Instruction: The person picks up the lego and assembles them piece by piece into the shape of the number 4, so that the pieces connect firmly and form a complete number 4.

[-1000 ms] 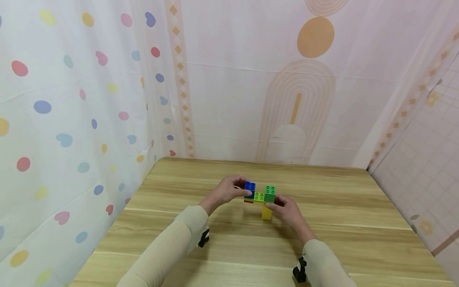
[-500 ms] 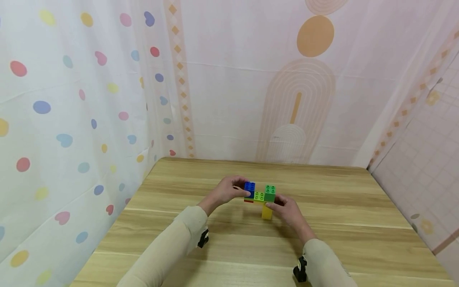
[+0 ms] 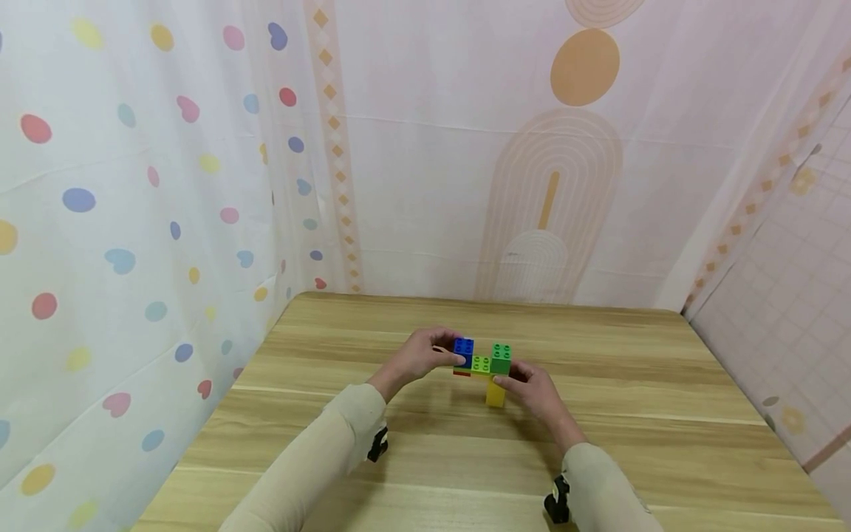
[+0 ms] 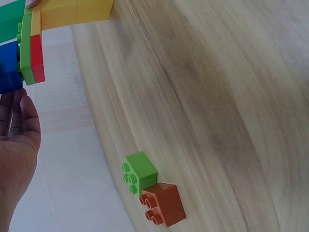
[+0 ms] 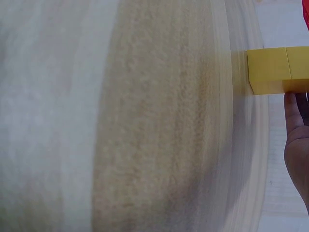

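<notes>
A toy-brick build stands on a yellow column (image 3: 495, 393) of stacked bricks. Across its top lies a lime green brick (image 3: 480, 364), with a green brick (image 3: 501, 358) on the right end and a blue brick (image 3: 463, 352) on the left end. Under the lime piece a thin red piece (image 4: 37, 58) shows, overhanging past the column. My left hand (image 3: 422, 353) pinches the blue brick between thumb and fingers. With my right hand (image 3: 535, 391) I grip the upper yellow column, thumb in front; its other fingers are partly hidden behind.
On the wooden table (image 3: 425, 465), a loose lime brick (image 4: 140, 170) and an orange-brown brick (image 4: 164, 205) lie touching each other, seen only in the left wrist view. A patterned curtain (image 3: 425, 185) hangs behind the table's far edge.
</notes>
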{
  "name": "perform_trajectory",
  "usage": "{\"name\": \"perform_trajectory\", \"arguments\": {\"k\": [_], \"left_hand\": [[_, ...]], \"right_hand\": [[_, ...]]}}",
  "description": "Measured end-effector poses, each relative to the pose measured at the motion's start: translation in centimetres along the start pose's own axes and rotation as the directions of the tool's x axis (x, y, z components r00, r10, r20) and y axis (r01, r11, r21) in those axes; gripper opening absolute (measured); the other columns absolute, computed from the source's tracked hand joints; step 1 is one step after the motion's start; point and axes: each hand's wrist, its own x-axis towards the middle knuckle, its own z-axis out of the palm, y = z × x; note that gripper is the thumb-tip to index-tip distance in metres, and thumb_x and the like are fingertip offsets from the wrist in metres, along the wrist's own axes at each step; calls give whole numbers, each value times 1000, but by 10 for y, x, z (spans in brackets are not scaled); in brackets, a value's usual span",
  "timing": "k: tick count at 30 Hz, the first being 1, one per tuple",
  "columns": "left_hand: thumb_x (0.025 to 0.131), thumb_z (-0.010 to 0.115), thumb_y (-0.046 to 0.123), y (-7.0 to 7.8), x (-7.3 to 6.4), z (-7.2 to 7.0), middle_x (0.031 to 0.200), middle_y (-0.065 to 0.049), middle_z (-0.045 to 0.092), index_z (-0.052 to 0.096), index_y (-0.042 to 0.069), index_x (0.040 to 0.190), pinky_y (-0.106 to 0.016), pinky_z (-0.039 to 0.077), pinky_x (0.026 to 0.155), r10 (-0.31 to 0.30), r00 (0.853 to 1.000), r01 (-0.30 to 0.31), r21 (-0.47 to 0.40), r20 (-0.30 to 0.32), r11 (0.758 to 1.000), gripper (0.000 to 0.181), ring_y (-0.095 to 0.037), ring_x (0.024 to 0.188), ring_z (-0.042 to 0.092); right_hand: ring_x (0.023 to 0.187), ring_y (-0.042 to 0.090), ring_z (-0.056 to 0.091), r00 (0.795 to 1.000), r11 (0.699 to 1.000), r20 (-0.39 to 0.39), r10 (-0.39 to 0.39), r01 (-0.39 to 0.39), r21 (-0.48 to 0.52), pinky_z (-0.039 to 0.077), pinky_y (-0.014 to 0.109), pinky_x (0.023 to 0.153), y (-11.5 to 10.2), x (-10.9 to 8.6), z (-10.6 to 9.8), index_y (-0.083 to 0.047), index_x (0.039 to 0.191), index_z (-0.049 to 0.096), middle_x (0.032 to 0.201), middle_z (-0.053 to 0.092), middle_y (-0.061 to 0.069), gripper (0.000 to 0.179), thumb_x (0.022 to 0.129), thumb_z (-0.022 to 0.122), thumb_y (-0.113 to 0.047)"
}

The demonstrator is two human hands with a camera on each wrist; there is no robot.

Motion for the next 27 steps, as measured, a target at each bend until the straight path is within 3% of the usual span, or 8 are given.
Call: {"name": "perform_trajectory", "arguments": {"k": [9, 20, 27], "left_hand": [[88, 77, 17, -1, -1, 0, 105, -5, 67, 67, 6, 121, -34, 53, 82, 13, 1000, -13, -4, -8, 1000, 36, -19, 96, 63], [89, 77, 19, 0, 0, 1, 104, -5, 68, 69, 7, 119, -44, 52, 88, -21, 1000, 21, 0, -15, 1000, 33, -20, 96, 62], [89, 77, 18, 1, 1, 0, 103, -4, 68, 69, 7, 118, -35, 53, 83, -9, 1000, 9, 15, -20, 1000, 33, -19, 95, 61]], "right_hand": [[101, 20, 59, 1000, 1000, 1, 17, -17, 21, 48, 41, 95, 0, 0, 0, -10, 121, 70, 111, 68, 4, 36, 90, 75, -29], [101, 20, 58, 1000, 1000, 0, 12, -12, 20, 48, 40, 94, 0, -1, -1, -10, 122, 69, 112, 67, 4, 38, 91, 74, -31], [101, 20, 59, 1000, 1000, -1, 17, -17, 18, 48, 40, 95, -1, -1, 0, -11, 122, 69, 113, 67, 4, 37, 91, 73, -30]]}}
